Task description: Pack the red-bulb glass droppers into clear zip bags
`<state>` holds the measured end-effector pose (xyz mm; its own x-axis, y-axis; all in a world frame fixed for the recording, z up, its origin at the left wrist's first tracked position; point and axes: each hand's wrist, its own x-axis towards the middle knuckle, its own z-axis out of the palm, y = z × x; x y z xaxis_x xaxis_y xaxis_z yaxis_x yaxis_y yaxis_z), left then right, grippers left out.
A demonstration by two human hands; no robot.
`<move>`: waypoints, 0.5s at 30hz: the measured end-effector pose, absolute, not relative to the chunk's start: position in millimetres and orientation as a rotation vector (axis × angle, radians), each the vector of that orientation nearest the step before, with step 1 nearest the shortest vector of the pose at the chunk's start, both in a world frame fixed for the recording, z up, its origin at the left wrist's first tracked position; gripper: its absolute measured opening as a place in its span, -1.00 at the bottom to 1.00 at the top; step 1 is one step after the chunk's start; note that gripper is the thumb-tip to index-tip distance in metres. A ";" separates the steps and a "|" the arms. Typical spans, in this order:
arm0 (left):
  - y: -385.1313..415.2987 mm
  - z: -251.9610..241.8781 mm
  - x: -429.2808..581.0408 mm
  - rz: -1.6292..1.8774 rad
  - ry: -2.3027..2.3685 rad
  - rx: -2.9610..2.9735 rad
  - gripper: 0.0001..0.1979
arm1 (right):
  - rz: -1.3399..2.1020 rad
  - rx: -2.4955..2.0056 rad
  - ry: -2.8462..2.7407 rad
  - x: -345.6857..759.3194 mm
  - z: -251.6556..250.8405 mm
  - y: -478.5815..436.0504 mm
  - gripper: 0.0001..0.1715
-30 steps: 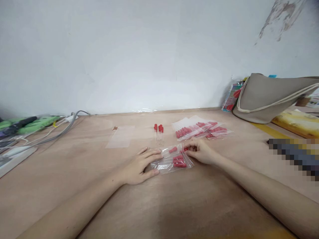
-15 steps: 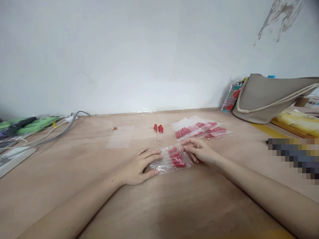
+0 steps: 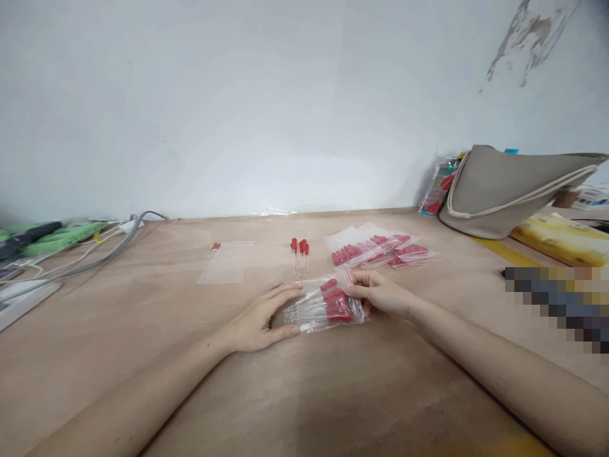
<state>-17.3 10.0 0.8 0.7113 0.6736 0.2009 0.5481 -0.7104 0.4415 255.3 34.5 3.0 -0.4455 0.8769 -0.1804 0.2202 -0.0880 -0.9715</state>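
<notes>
A clear zip bag (image 3: pixel 311 311) lies on the table, holding several thin sticks with red ends, their kind unclear. My right hand (image 3: pixel 383 295) pinches the bag's right end, thumb on top and fingers behind. At the left end, my left hand (image 3: pixel 257 322) rests on the table with thumb and fingers apart, touching the bag's edges. Just beyond the bag lie a few loose red-ended sticks (image 3: pixel 303 247). Behind my right hand is a pile of filled zip bags (image 3: pixel 375 249). A flat zip bag (image 3: pixel 226 265) with nothing visible inside lies to the left.
A grey-beige bag (image 3: pixel 504 190) stands at the back right, beside a colourful package (image 3: pixel 438 187). A yellow packet (image 3: pixel 566 235) is near it. On the left are a grey cable (image 3: pixel 111 257), a white power strip (image 3: pixel 28 298) and green items (image 3: pixel 83 235). A wall (image 3: pixel 285 114) rises behind the table.
My right hand has closed its thumb over the bag's right end, which is now lifted and tilted a little. My left hand stays at the left end. The view has shifted slightly.
</notes>
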 end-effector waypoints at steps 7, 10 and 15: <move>19.3 -4.0 -28.1 0.728 1.144 2.406 -0.52 | 1.464 -0.921 -1.285 271.5 20.0 43.8 -0.67; 31.3 -3.1 -36.8 0.831 1.319 2.490 -0.60 | 1.258 -0.922 -1.158 271.2 26.9 51.2 -0.65; 55.4 -0.6 -65.7 0.874 1.877 2.376 -0.59 | 1.089 -1.045 -1.041 247.8 16.1 69.6 -0.68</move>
<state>-65.7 55.4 -0.6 0.1367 0.8952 0.4241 0.9009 -0.2904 0.3225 247.8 69.6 16.1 0.1491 0.9812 0.1223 -0.1660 0.1468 -0.9751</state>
